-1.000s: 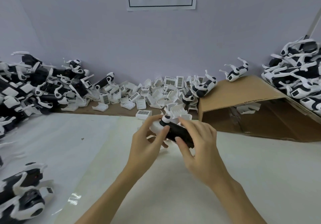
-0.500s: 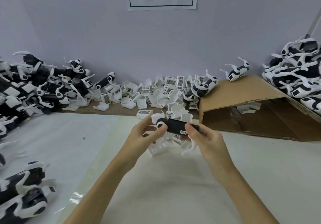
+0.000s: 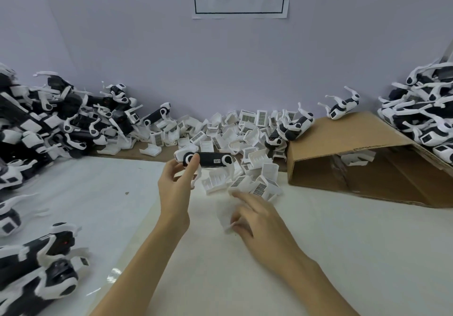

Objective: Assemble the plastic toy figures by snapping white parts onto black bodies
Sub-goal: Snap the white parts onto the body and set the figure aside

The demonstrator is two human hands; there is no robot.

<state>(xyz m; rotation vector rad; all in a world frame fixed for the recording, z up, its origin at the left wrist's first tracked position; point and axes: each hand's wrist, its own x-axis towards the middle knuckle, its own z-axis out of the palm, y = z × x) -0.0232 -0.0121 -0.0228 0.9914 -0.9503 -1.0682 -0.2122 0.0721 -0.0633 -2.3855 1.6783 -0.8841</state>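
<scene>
Head view: we see the left hand [image 3: 174, 188] raised above the white worktop [image 3: 318, 254], its fingers [image 3: 192, 168] and thumb pinching one end of a black toy body [image 3: 208, 160] with white round joints at both ends. The right hand [image 3: 259, 220] hovers low over the worktop; its fingers seem to pinch a blurred white part [image 3: 226, 214], though we cannot tell for sure. Loose white parts [image 3: 245, 181] lie just beyond, beside an open cardboard box [image 3: 355, 144]. Piles of finished figures [image 3: 49, 124] sit at the left.
</scene>
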